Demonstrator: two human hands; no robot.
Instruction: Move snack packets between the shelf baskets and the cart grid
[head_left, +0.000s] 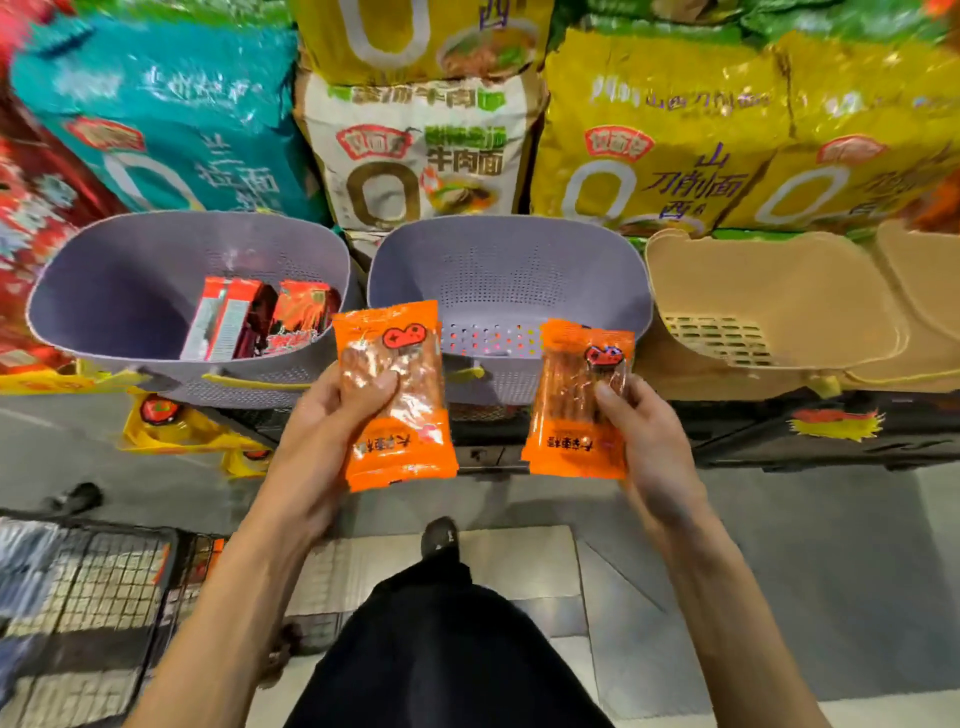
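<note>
Clearly, left purple basket (119, 291) holds red packets (260, 317) — leaning; bunched.

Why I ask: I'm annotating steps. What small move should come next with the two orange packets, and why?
Probably ease both hands forward and lower the packets into the middle purple basket. The left hand grips the left orange packet and the right hand the right orange packet, just before its rim; no packets show inside it, while the left purple basket holds red packets.
</note>
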